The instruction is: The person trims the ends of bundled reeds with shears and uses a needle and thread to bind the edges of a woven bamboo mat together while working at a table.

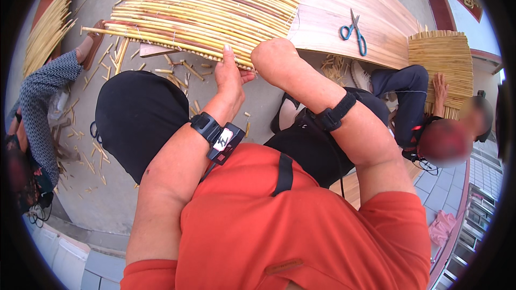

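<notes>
A mat of yellow and brown reed stalks (204, 8), bound with rows of thin thread, lies on a wooden board (371, 2). My left hand (231, 77) grips the mat's near edge close to its right corner, thumb on top and fingers curling below. Right beside it, my right hand (275, 60) is closed at the same corner, its back toward me. What its fingers hold is hidden; a fine thread shows just beyond them. On the board to the right lie scissors (355, 33) with blue handles, blades spread and pointing away.
Cut reed pieces (91, 153) litter the grey floor. At right, a co-worker's hand (439, 90) rests on another reed mat (457, 64). A second person's patterned trouser leg (43, 96) shows at left, near a pile of long reeds (48, 27). My black-clad knee (142, 121) rises below the mat.
</notes>
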The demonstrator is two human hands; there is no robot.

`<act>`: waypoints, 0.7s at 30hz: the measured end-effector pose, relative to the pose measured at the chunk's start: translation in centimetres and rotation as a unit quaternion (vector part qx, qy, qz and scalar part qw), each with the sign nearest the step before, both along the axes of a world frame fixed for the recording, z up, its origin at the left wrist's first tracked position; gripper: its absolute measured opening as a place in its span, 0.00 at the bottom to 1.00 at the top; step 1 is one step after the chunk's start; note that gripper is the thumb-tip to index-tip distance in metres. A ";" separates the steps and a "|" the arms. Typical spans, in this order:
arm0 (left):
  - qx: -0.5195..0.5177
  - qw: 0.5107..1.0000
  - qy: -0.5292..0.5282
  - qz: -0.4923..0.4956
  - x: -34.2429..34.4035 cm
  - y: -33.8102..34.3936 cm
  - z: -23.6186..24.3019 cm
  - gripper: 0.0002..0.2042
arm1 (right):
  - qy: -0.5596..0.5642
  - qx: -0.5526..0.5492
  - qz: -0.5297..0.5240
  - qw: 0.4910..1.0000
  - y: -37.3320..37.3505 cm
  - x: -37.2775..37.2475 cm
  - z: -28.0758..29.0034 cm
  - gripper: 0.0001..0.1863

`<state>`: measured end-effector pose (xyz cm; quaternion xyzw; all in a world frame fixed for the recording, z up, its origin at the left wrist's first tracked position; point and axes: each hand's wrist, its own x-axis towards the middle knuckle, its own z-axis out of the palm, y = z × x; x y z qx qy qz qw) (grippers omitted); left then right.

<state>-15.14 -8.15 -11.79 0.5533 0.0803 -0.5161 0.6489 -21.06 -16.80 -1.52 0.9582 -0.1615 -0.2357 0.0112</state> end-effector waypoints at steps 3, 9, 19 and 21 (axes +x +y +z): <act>-0.011 1.000 -0.008 -0.013 0.1 -0.1 0.4 0.28 | -0.002 0.004 -0.013 1.000 0.2 0.0 0.5 0.06; -0.003 1.000 -0.005 0.019 0.0 -0.1 0.7 0.26 | 0.064 0.004 -0.034 0.997 0.4 0.8 0.1 0.09; -0.003 1.000 -0.007 0.026 -0.1 -0.2 1.1 0.27 | 0.060 -0.001 -0.060 0.996 1.0 0.9 -1.4 0.09; -0.003 0.999 -0.011 0.030 -0.1 -0.2 0.8 0.27 | 0.063 0.003 -0.064 0.996 0.7 0.8 -1.1 0.09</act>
